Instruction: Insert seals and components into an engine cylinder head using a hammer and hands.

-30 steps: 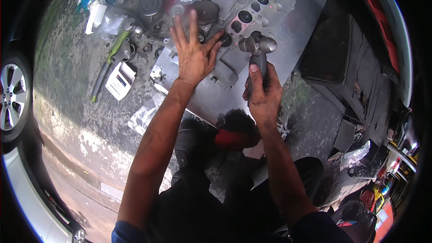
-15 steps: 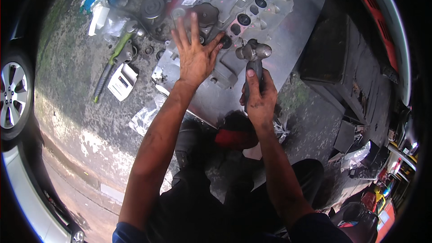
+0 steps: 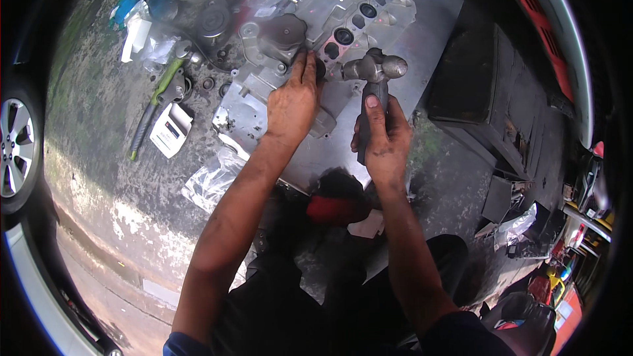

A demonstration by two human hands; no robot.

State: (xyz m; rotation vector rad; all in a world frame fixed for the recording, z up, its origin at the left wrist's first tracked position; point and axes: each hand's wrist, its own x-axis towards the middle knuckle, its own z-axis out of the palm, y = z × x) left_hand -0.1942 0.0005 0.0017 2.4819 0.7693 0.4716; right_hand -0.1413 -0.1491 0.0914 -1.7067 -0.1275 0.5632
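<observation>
Stained concrete ground point(image 3: 105, 158) carries one grey cast-metal engine cover point(image 3: 343, 33); left hand point(image 3: 293, 102) presses flat on it, right hand point(image 3: 384, 138) clamps one steel ball-peen hammer point(image 3: 374, 69); green-handled tool point(image 3: 155, 105) nearby.

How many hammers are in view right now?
1: the hammer is gripped in the right hand, its head above the metal engine cover. Others may be hidden in the clutter at upper left.

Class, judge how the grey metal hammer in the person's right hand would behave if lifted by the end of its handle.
The grey metal hammer probably feels top-heavy: its bulky head sits far beyond the right hand. It looks rigid, so no flexing. The handle appears dark and grimy, so it may be slippery.
</observation>
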